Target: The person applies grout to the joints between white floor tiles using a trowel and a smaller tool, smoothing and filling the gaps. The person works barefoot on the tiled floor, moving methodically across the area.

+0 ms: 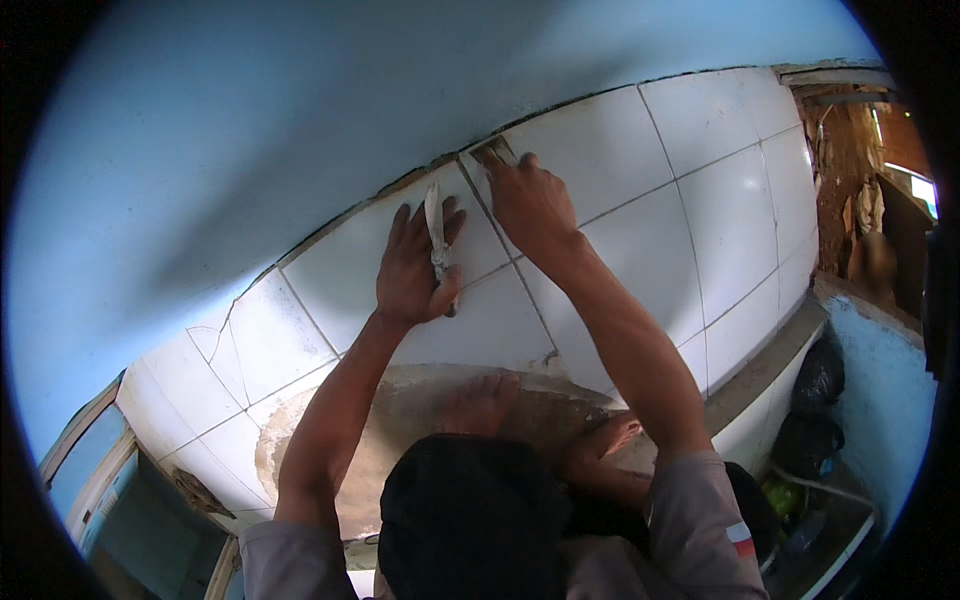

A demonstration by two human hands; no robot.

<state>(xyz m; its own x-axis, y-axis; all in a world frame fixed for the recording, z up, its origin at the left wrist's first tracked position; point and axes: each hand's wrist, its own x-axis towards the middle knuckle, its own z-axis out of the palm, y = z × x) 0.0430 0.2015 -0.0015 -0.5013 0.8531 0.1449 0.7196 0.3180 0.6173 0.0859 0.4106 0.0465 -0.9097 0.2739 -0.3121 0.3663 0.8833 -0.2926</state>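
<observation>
My left hand [405, 275] leans on the white wall tiles with its fingers spread. Tucked between its thumb and fingers is a narrow, pointed, knife-like tool [436, 222] with a whitish blade and a dark handle end. To its right, my right hand [532, 205] is closed around a flat scraper [493, 152]; its grip is hidden by the fingers. The scraper's wide greyish-brown blade lies against the tile [590, 140], close to the upright joint and just below the tiles' top edge.
Above the tiles rises a blue wall [300, 110], with a rough gap along the border. Cracked tiles [225, 350] are at the left. Below, bare feet [480, 402] rest by a worn brown surface [400, 400]. Black plastic bags [808, 440] lie at the right, below an opening.
</observation>
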